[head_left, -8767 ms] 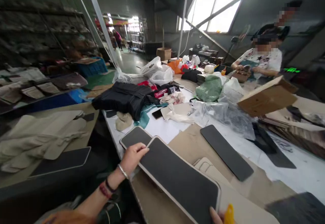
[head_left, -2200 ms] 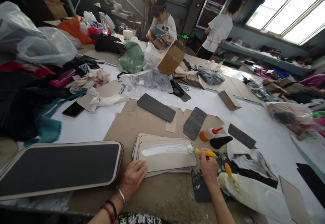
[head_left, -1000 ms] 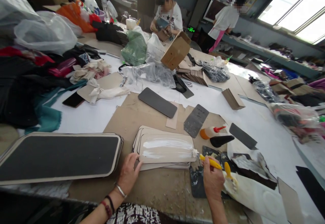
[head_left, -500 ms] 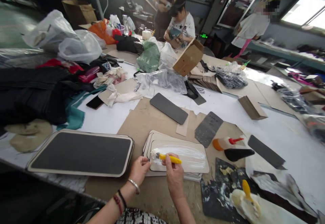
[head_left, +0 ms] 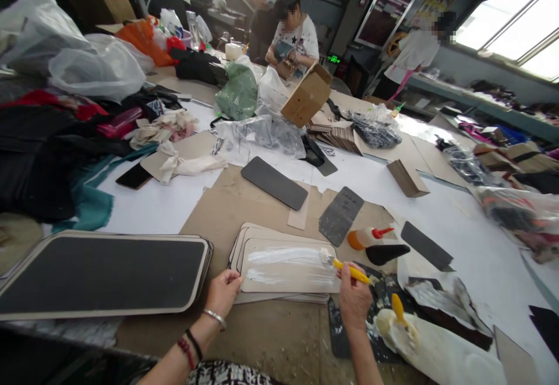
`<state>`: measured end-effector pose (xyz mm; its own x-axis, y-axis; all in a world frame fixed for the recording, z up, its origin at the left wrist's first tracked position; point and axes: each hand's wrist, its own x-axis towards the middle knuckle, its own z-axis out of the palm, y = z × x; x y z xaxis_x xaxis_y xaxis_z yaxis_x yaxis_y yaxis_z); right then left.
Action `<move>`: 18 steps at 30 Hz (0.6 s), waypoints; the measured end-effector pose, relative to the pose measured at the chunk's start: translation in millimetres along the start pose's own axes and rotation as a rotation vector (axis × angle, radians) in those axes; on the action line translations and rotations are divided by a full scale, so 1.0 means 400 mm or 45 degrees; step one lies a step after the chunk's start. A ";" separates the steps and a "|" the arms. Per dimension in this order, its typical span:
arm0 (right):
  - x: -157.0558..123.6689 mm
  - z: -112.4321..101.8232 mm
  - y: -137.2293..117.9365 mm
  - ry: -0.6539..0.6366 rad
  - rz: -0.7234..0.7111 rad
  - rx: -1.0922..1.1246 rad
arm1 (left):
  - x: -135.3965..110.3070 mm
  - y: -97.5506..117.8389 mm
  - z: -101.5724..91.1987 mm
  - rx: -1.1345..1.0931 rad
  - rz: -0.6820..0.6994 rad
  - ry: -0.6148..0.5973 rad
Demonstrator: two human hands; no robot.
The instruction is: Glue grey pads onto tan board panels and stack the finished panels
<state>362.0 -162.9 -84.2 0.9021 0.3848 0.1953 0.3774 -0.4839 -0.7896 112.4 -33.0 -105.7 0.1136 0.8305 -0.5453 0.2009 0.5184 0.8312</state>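
Gripping yellow brush (head_left: 358, 276), right hand (head_left: 356, 300) curls closed at 4 o'clock of pale board (head_left: 283, 286), bristles (head_left: 325, 255) on board. Left hand (head_left: 222, 293), nearer, pinches 8 o'clock corner. Board sits between hands, atop stack (head_left: 253, 231), long axis running 9-to-3.

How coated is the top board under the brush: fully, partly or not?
Partly: white paste streaks the board, but beige shows along its edges.
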 end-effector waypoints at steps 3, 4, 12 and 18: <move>-0.004 -0.055 0.034 0.051 -0.081 -0.110 | 0.001 -0.007 -0.003 -0.036 0.001 0.005; -0.015 -0.066 0.035 0.057 -0.143 -0.144 | 0.001 -0.008 -0.004 -0.049 0.001 0.001; -0.228 0.046 -0.118 -0.100 -0.616 0.001 | -0.002 -0.014 -0.008 -0.131 0.026 -0.036; -0.327 0.107 -0.198 -0.463 -0.544 0.326 | 0.000 -0.011 -0.020 -0.184 0.039 -0.037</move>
<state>205.0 -141.2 -72.2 0.5359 0.7684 0.3498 0.5868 -0.0412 -0.8087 103.8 -33.8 -108.5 0.1458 0.8411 -0.5209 0.0548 0.5188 0.8531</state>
